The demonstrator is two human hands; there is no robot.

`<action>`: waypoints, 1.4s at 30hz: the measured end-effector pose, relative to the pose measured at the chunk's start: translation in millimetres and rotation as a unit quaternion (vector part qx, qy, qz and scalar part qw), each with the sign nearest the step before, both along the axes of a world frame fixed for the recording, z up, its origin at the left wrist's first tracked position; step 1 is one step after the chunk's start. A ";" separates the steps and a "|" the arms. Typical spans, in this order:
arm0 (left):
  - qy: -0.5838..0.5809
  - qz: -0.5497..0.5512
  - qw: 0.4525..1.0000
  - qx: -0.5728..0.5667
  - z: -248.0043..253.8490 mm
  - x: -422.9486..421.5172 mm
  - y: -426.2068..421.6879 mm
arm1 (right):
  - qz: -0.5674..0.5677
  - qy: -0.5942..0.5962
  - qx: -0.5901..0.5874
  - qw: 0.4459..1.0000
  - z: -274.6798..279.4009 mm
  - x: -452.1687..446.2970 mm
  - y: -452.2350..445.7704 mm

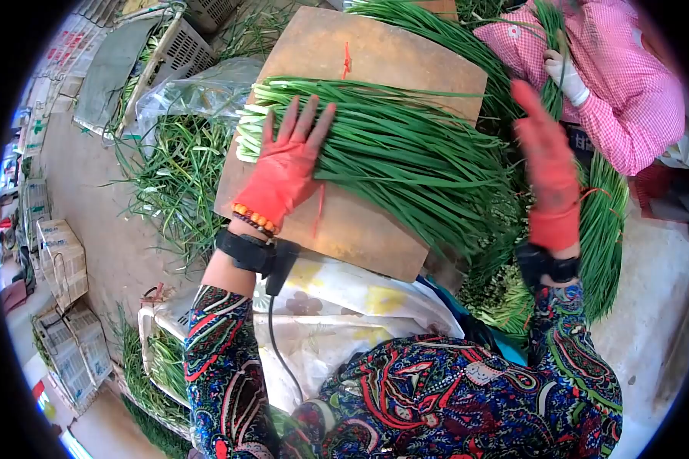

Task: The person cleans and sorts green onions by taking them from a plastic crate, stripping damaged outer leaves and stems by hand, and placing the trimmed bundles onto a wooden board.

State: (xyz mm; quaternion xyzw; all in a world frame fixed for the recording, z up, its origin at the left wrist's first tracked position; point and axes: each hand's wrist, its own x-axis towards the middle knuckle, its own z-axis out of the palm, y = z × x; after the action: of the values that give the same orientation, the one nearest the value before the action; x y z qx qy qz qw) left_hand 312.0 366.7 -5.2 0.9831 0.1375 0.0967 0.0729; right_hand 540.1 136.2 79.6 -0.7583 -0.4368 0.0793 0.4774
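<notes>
My left hand (285, 168) lies spread on the long greens (406, 141) — my right hand (550, 168), unclenched, hovers near their tips.

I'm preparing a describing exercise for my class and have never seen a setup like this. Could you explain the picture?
There is no machine here: you see a person working in red gloves. The single picture comes from a camera on that person's head, looking forward and down. On the board lie long greens, with red string showing on both sides of them. The left hand lies spread over the greens. The right hand is beyond the board, blurred; I see nothing held in it. At upper right, another person's white-gloved hand holds a bunch.
</notes>
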 end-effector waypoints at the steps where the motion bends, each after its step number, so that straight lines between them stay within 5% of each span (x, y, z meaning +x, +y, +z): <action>1: 0.007 0.007 0.999 0.034 -3.0 3.5 -1.1 | 0.036 -0.092 -0.060 0.993 3.0 -22.6 19.3; 3: 0.006 0.035 0.997 0.073 -6.2 7.1 -2.6 | 0.046 -0.290 -0.132 0.947 -3.7 -55.4 53.3; 6: 0.033 0.056 0.996 0.065 -3.1 8.4 -7.5 | 0.015 -0.265 -0.136 0.954 -41.7 -96.0 97.3; 9: 0.020 0.040 0.997 -0.059 -12.4 5.2 -11.6 | -0.014 -0.239 -0.201 0.950 -119.8 -120.2 113.8; 13: 0.030 0.020 0.998 -0.057 -10.0 0.8 -8.3 | 0.095 -0.176 -0.123 0.972 -91.8 -106.5 91.0; 17: 0.025 0.050 0.998 -0.040 -14.3 5.7 -11.6 | 0.294 -0.259 -0.115 0.913 -78.8 -72.3 37.2; 22: 0.020 0.040 0.998 -0.042 -16.0 1.7 -8.1 | 0.157 -0.114 -0.327 0.925 -68.1 -48.8 -41.2; 23: 0.031 0.047 0.998 -0.040 -14.8 1.6 -9.1 | 0.133 -0.060 -0.413 0.899 -57.0 -36.0 -48.3; 25: 0.050 0.059 0.996 -0.032 -12.8 3.1 -10.1 | 0.197 -0.350 -0.495 0.770 -54.8 -7.8 -92.3; 26: 0.057 0.056 0.997 -0.023 -12.8 1.9 -9.7 | 0.123 -0.430 -0.555 0.702 -35.0 -14.0 -97.0; 32: 0.017 0.050 0.998 -0.030 -11.6 -0.9 -11.9 | -0.015 -0.154 -0.379 0.912 33.5 -22.2 -46.6; 35: 0.032 0.042 0.999 -0.008 -6.8 -10.5 -8.7 | -0.040 -0.083 -0.293 0.952 27.2 -33.2 -18.1; 36: 0.051 0.046 0.998 -0.001 -2.7 -13.9 -8.2 | 0.023 -0.148 -0.348 0.925 36.7 -41.5 -5.4; 39: 0.049 0.047 0.998 -0.018 18.2 -39.2 -9.6 | 0.056 -0.077 -0.144 0.985 30.2 -59.9 23.8; 41: -0.042 0.053 0.996 -0.063 13.1 -60.3 1.0 | 0.129 -0.189 -0.096 0.969 47.8 -64.6 66.6; 42: 0.007 0.060 0.997 -0.051 31.1 -79.1 1.3 | 0.147 -0.236 -0.089 0.956 58.9 -75.5 81.4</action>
State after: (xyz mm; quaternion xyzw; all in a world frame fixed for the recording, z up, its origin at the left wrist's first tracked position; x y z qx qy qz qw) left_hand 232.9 367.9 25.9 0.9687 0.2016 0.0870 0.1160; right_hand 464.6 217.6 138.6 -0.7219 -0.6352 0.0058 0.2745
